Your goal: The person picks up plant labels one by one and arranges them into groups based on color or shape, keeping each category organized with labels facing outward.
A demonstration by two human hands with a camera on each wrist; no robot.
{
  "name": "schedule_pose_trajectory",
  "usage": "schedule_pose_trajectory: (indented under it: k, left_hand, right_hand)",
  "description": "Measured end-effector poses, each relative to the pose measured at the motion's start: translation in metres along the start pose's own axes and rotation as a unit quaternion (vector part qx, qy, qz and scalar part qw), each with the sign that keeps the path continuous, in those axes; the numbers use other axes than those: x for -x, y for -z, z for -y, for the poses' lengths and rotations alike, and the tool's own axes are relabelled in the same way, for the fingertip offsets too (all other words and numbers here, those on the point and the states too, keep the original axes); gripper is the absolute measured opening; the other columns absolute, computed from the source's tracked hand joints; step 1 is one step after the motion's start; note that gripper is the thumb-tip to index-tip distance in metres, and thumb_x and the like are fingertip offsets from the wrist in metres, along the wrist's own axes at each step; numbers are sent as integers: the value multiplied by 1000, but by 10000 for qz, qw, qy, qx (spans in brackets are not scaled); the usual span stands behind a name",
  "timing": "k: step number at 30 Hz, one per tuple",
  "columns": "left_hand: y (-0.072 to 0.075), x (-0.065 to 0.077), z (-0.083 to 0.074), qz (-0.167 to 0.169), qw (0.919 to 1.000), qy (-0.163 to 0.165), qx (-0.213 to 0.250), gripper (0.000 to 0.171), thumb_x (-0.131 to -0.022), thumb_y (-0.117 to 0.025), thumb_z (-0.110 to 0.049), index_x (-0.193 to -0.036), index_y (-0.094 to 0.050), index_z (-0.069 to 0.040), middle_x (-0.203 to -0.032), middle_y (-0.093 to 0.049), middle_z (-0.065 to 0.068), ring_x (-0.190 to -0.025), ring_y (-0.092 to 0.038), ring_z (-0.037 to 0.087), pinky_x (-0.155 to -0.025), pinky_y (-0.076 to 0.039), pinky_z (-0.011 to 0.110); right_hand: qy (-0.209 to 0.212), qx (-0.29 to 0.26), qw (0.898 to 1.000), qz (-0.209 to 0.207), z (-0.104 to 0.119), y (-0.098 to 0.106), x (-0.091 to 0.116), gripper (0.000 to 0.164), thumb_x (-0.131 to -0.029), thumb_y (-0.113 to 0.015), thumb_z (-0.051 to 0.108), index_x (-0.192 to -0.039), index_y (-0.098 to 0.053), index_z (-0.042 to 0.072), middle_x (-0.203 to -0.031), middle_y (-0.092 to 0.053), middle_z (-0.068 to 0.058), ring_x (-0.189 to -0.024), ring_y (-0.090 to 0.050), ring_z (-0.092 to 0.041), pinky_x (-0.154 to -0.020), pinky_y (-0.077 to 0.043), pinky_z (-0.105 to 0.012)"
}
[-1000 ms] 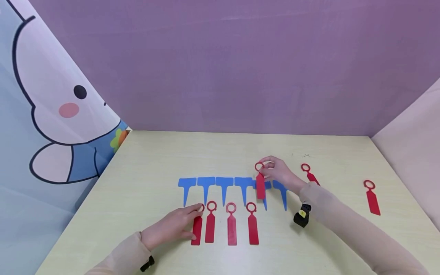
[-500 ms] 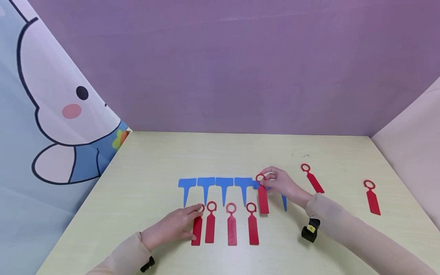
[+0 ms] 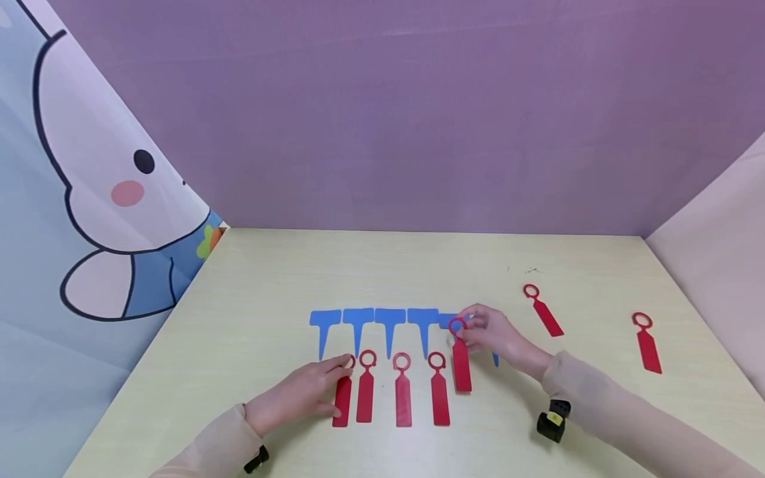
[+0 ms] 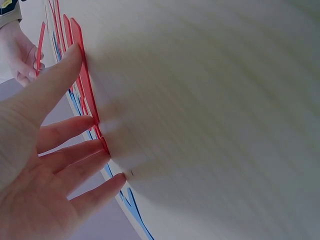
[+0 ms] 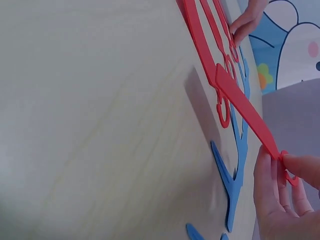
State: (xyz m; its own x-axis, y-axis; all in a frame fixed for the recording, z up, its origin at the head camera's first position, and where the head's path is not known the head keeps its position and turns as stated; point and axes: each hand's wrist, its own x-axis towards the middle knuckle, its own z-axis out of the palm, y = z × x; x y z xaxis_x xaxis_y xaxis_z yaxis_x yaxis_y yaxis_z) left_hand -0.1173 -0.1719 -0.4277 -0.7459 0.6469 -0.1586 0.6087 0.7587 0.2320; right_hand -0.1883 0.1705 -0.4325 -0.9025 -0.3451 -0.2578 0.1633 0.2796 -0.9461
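Observation:
My right hand point(image 3: 493, 335) pinches a red ring-ended tag point(image 3: 461, 368) near its ring, the flat end hanging toward me. In the right wrist view this tag point(image 5: 247, 110) is tilted above the table, its shadow beneath. My left hand point(image 3: 299, 392) rests on the leftmost red tag point(image 3: 341, 401), fingertips over its ring and thumb at its lower end. The left wrist view shows those fingers fairly straight. Three more red tags lie to its right, the nearest tag point(image 3: 365, 398) close beside it. Behind them runs a row of blue T-shaped plant labels point(image 3: 390, 317); my right hand partly hides the right end.
Two loose red tags lie farther right, one tag point(image 3: 548, 317) slanted and another tag point(image 3: 648, 352) near the right side. A pale wooden table point(image 3: 287, 265) meets a purple backdrop point(image 3: 418, 133). A cartoon-printed cloth point(image 3: 95, 279) hangs at the left.
My right hand has brought its red tag toward me and slightly right, from over the blue labels to beside the red row. My left hand stays put.

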Motion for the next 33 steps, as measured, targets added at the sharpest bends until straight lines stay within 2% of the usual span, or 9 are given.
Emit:
schedule_pose_trajectory:
  k: [8, 14, 21, 33]
  left_hand:
    - [1, 1, 0, 38, 10000, 14, -2, 63, -68, -75, -32, -119, -54, -1, -128, -46, 15, -114, -47, 27, -83, -48, 33]
    - [0, 1, 0, 26, 10000, 26, -23, 64, -68, -75, -33, -119, -54, -2, -129, -46, 14, -114, -47, 27, -84, -48, 33]
    - [0, 1, 0, 38, 10000, 58, 2, 64, -68, -75, -33, -119, -54, -2, -129, -45, 14, -114, -47, 27, -83, -48, 34]
    - [0, 1, 0, 58, 9999, 106, 31, 63, -68, -75, -33, -119, -54, -2, -129, -45, 14, -115, -46, 27, -83, -48, 33]
  right_hand:
    - [-28, -13, 10000, -60, -4, 2, 9, 33, -83, -61, 11, -108, -48, -4, -79, -60, -8, -75, -63, -20, -71, -52, -38]
    - [-43, 86, 9999, -29, -7, 3, 15, 33, -82, -63, 14, -108, -50, -3, -86, -63, -13, -77, -63, -21, -71, -52, -38]
    - [-192, 161, 9996, -146, -10, 3, 22, 35, -80, -65, 15, -107, -50, -2, -85, -62, -9, -76, -62, -20, -70, -53, -35]
    - [-210, 97, 9997, -117, -15, 7, 30, 38, -80, -65, 14, -110, -50, -4, -86, -63, -11, -77, -63, -21, -69, -53, -34]
